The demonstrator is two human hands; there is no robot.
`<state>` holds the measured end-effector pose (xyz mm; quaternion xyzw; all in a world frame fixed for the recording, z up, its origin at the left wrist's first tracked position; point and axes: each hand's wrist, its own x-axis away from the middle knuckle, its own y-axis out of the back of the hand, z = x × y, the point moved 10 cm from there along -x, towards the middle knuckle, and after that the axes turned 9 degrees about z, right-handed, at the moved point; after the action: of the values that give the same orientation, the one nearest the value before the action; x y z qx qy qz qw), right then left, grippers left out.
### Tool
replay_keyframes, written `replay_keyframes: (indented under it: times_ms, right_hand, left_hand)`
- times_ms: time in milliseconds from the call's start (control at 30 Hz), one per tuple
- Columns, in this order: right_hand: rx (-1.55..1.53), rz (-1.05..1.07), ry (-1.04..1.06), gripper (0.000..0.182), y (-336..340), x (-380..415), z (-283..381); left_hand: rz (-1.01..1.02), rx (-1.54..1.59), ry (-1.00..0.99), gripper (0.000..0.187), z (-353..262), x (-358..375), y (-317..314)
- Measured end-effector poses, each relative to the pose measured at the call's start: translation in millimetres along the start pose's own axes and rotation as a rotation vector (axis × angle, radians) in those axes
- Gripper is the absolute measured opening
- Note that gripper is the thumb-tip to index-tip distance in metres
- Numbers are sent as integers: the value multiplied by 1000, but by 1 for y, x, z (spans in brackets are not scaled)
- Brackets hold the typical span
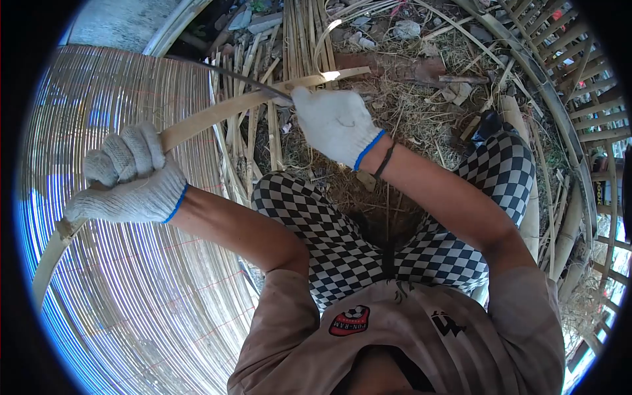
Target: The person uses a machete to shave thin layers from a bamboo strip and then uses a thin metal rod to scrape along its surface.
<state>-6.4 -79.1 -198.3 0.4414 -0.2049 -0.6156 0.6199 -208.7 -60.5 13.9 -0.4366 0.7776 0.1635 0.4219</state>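
Note:
My left hand (135, 174), in a white knit glove with a blue cuff, is closed around a long bamboo strip (210, 115). The strip comes out below the fist at the left edge and runs up and right past my other hand, its far end bright in the sun. My right hand (336, 125), gloved the same way, is closed on a knife whose handle the glove hides. The long, dark, narrow blade (234, 74) points up and left and crosses the strip just beside the glove.
A slatted bamboo mat (145, 276) spreads along the left side. Bundled bamboo strips (303, 39) lie ahead, beside ground (395, 105) littered with shavings and scraps. Curved bamboo lattice (586, 85) stands at the right. My legs in checkered trousers (309, 217) are bent below my arms.

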Motion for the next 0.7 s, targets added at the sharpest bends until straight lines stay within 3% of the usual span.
replay_keyframes:
  times_ms: [33,133,167,200,267,333,400,567,667,700]
  right_hand:
    - [11,-94,90,16,13,3,20]
    - [10,-70,215,17,5,6,2]
    - [-105,46,15,16,-46,-2,-60]
    - [-80,-45,-149,15,-65,11,-119]
    - [-330,-97,-119,16,-96,-8,-147]
    - [50,34,-199,16,-57,-2,-108]
    - [81,84,-159,14,-42,-3,-79]
    - [44,-78,125,11,30,6,29]
    - [-95,40,-46,11,-44,-2,-67]
    - [-85,98,-193,11,-83,6,-123]
  left_hand:
    - [82,75,34,75,3,-4,-6]
    - [32,86,13,75,0,-4,-15]
    - [-66,-91,8,79,-6,-2,-19]
    - [-82,-100,20,79,-6,1,-21]
    - [-95,-115,6,79,-3,2,-18]
    - [-41,3,18,79,-1,4,-15]
    - [-41,11,9,79,3,1,-18]
    - [-24,-2,56,78,6,0,-17]
    - [-22,43,50,77,8,0,-27]
    - [15,74,58,76,9,-1,-29]
